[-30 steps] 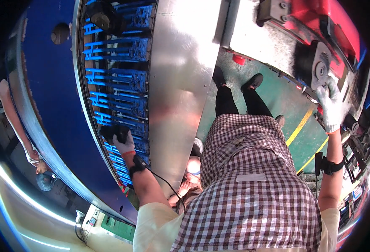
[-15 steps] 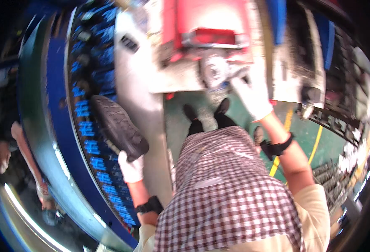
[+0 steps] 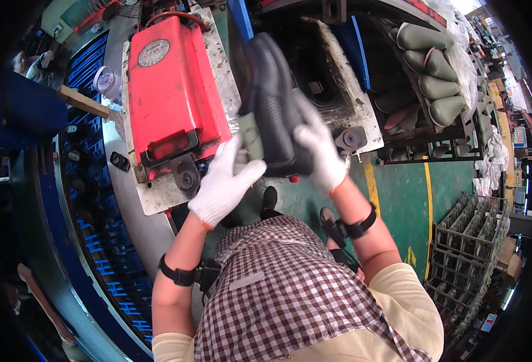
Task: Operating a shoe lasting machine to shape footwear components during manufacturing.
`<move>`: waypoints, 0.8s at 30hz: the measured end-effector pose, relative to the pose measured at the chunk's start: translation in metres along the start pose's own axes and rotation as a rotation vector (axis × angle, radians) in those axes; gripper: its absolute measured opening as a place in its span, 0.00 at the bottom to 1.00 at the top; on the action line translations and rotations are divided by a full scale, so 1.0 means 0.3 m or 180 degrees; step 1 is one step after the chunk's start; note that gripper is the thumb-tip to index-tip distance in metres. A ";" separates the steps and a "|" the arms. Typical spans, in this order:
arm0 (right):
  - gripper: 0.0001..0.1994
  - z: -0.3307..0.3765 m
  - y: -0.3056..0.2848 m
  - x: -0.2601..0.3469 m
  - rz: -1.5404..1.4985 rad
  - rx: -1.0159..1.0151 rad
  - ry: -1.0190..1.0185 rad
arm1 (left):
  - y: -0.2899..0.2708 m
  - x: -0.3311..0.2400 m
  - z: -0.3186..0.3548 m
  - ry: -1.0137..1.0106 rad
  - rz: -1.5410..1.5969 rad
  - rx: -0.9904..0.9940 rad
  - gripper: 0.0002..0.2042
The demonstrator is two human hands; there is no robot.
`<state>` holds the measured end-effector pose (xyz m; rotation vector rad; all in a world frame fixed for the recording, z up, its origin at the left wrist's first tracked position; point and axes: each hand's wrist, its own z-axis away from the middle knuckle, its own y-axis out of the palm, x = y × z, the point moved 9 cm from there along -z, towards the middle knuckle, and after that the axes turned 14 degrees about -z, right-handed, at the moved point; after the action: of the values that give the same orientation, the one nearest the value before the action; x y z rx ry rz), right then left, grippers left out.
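Observation:
A black shoe [image 3: 275, 96] is held up in front of me, toe pointing away, slightly smeared by motion. An olive-green piece, like a shoe last [image 3: 251, 137], shows at its left side near the heel. My left hand [image 3: 225, 184], in a white glove, is closed on the shoe at this green piece, thumb towards me. On the other side my right hand [image 3: 319, 148], also gloved in white, grips the shoe from the right. Its fingertips are partly hidden behind the shoe.
Left of the shoe stands a red machine cover [image 3: 172, 90] with a handle. An open black mould [image 3: 323, 78] lies beyond at the right. Several green lasts [image 3: 438, 84] fill a rack. A metal rack [image 3: 465, 259] stands on the green floor; a conveyor with blue supports [image 3: 106, 271] runs left.
My view has swung right. My left hand has come from beside the conveyor, where it held a dark shoe, to the middle. My right hand has left the red machine's handle and grips the shoe.

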<state>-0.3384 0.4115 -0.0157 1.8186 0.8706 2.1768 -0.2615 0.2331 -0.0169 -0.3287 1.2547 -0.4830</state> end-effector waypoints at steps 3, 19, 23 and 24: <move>0.45 -0.179 -0.156 0.134 0.1860 -0.0036 -0.0829 | -0.114 -0.154 -0.086 0.0614 0.0061 -0.0434 0.42; 0.48 -0.594 -0.463 -0.019 0.4676 -0.0693 0.0362 | -0.553 -1.042 -0.285 0.3035 -0.0680 -0.1256 0.26; 0.49 -0.591 -0.462 -0.031 0.4754 -0.0622 0.0543 | -0.388 -1.158 -0.268 0.3465 -0.2100 -0.0834 0.26; 0.51 -0.592 -0.470 -0.033 0.4771 -0.0636 0.0587 | -0.379 -1.193 -0.300 0.3327 -0.2000 -0.1026 0.25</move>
<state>-0.5360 0.4644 -0.1140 2.4778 -1.1360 2.8861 -0.4496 0.3236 0.3078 -0.8150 2.2653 -1.0692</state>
